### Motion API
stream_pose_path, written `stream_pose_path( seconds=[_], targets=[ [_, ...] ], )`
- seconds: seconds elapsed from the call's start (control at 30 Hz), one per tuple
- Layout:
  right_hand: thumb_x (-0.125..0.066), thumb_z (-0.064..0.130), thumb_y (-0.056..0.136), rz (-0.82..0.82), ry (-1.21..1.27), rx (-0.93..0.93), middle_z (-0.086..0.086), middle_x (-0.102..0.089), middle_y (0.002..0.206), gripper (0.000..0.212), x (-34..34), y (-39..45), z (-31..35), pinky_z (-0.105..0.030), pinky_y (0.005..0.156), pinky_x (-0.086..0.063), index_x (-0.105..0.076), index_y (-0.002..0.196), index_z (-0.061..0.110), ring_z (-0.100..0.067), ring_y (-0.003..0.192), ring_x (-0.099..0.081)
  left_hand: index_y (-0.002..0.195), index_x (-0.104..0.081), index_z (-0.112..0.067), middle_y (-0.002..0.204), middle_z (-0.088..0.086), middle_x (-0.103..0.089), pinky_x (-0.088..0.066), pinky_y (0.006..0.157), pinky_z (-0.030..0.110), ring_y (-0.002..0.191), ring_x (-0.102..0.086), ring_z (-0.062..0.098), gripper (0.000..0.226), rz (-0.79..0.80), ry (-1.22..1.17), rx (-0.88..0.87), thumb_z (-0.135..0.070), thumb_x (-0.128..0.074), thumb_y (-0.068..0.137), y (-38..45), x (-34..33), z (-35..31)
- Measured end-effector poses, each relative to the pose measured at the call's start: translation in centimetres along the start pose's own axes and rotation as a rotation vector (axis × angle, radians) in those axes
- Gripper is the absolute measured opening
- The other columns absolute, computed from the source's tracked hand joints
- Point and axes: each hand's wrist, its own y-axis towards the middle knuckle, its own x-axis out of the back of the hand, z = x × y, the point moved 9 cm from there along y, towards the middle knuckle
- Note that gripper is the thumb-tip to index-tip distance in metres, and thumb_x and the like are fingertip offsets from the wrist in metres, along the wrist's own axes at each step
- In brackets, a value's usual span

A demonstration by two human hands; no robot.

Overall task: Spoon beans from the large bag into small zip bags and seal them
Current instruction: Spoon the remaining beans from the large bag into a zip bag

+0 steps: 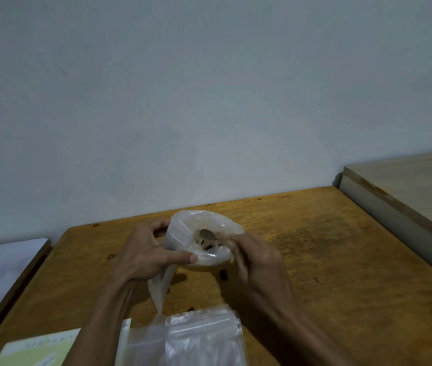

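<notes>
Left hand (146, 256) pinching a small zip bag (163, 282) beside the large bag (196, 233) on the table (315, 247), blurred right hand (252, 260) closed on a spoon (207, 235) inside; a slack mouth risks spilling beans.

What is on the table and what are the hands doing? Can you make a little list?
table: worn brown wooden table
big bag: clear plastic bag with rolled-down rim, beans inside
left hand: grips a small clear zip bag beside the big bag's rim
right hand: blurred, at the big bag's opening
spoon: dark spoon bowl inside the opening
spare bags: stack of clear zip bags at near edge
spilled: one dark bean on the wood
</notes>
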Motion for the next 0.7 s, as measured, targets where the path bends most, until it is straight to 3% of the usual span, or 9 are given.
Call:
stream_pose_path(
  seconds=[0.1, 0.27, 0.37, 0.47, 0.57, 0.67, 0.7],
  targets=[
    [-0.044, 0.033, 0.102, -0.130, -0.012, -0.008, 0.007, -0.063, 0.096, 0.023, 1.6, 0.6, -0.8, -0.009, 0.065, -0.047, -0.064, 0.109, 0.023, -0.003, 0.077, -0.058, 0.108, -0.071, -0.028, 0.106, -0.014, -0.072, -0.054, 0.085, 0.032, 0.103, -0.064, 0.007, 0.083, -0.008, 0.031, -0.011, -0.044, -0.100, 0.032, 0.1, -0.3, 0.1],
    [-0.040, 0.030, 0.104, -0.121, -0.153, 0.091, -0.002, -0.066, 0.094, 0.029, 1.4, -0.2, -0.1, -0.019, 0.058, -0.052, -0.064, 0.108, 0.014, -0.010, 0.070, -0.062, 0.128, -0.064, -0.020, 0.117, -0.009, -0.067, -0.045, 0.075, 0.018, 0.105, -0.060, 0.006, 0.104, -0.028, 0.125, -0.049, -0.050, -0.097, 0.034, -0.1, -0.8, 0.0],
    [-0.041, 0.028, 0.104, -0.152, -0.165, 0.076, -0.002, -0.066, 0.092, 0.028, 1.1, -0.4, -0.4, -0.025, 0.058, -0.056, -0.065, 0.109, 0.012, -0.011, 0.071, -0.063, 0.132, -0.061, -0.018, 0.123, -0.006, -0.066, -0.044, 0.078, 0.019, 0.110, -0.059, 0.012, 0.107, -0.063, 0.172, -0.071, -0.048, -0.098, 0.036, -0.3, -0.9, -0.1],
    [-0.046, 0.022, 0.103, -0.177, -0.135, -0.041, 0.001, -0.065, 0.090, 0.022, 0.6, -0.4, -1.4, -0.020, 0.062, -0.053, -0.066, 0.107, 0.014, -0.007, 0.074, -0.058, 0.134, -0.059, -0.018, 0.126, -0.006, -0.063, -0.044, 0.082, 0.021, 0.112, -0.057, 0.011, 0.108, -0.081, 0.201, -0.101, -0.048, -0.098, 0.038, -0.3, -1.2, -0.5],
    [-0.047, 0.020, 0.103, -0.222, -0.005, -0.243, 0.007, -0.063, 0.085, 0.019, 0.4, -0.6, -2.6, -0.009, 0.063, -0.046, -0.065, 0.100, 0.022, -0.003, 0.072, -0.057, 0.134, -0.058, -0.019, 0.126, -0.008, -0.061, -0.041, 0.079, 0.013, 0.112, -0.055, 0.009, 0.105, -0.083, 0.211, -0.158, -0.045, -0.099, 0.040, -0.4, -1.5, -1.6],
    [-0.045, 0.023, 0.105, -0.307, 0.158, -0.558, 0.006, -0.064, 0.074, 0.025, 0.4, -1.3, -5.1, -0.025, 0.061, -0.054, -0.062, 0.087, 0.026, -0.007, 0.068, -0.062, 0.132, -0.060, -0.017, 0.123, -0.010, -0.061, -0.042, 0.085, 0.013, 0.112, -0.057, 0.010, 0.106, -0.101, 0.169, -0.216, -0.046, -0.099, 0.038, -0.4, -1.3, -2.9],
    [-0.045, 0.025, 0.105, -0.318, 0.193, -0.641, 0.003, -0.066, 0.073, 0.027, 0.2, -1.6, -5.9, -0.024, 0.058, -0.053, -0.065, 0.087, 0.022, -0.007, 0.068, -0.063, 0.131, -0.061, -0.017, 0.122, -0.010, -0.061, -0.042, 0.086, 0.013, 0.112, -0.058, 0.010, 0.105, -0.108, 0.161, -0.232, -0.045, -0.099, 0.038, -0.3, -1.2, -3.3]
  ],
)
